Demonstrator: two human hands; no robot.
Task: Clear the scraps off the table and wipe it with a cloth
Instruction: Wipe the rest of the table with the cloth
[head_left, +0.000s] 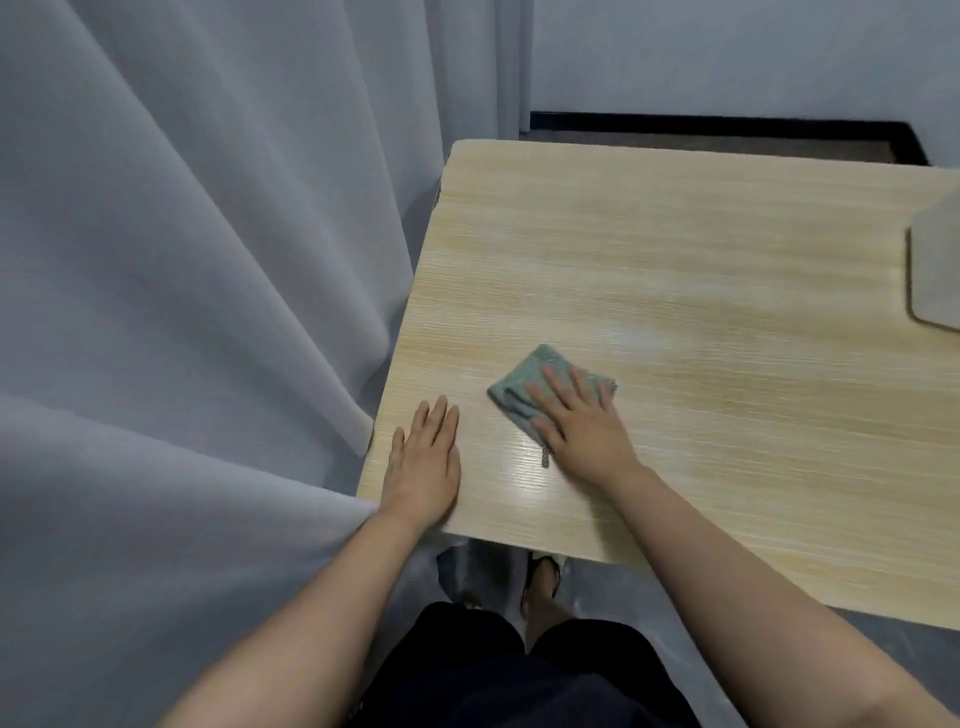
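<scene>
A folded grey-green cloth (524, 385) lies flat on the light wooden table (675, 270), near its front left corner. My right hand (582, 421) presses on the cloth with straight, spread fingers and covers its right half. My left hand (423, 457) rests flat on the tabletop beside the left edge, a short gap to the left of the cloth, and holds nothing. No scraps show on the visible tabletop.
A grey curtain (197, 291) hangs against the table's left edge. A pale grey object (937, 270) stands on the table at the right border of the view. Beyond the far edge lies dark floor and a wall.
</scene>
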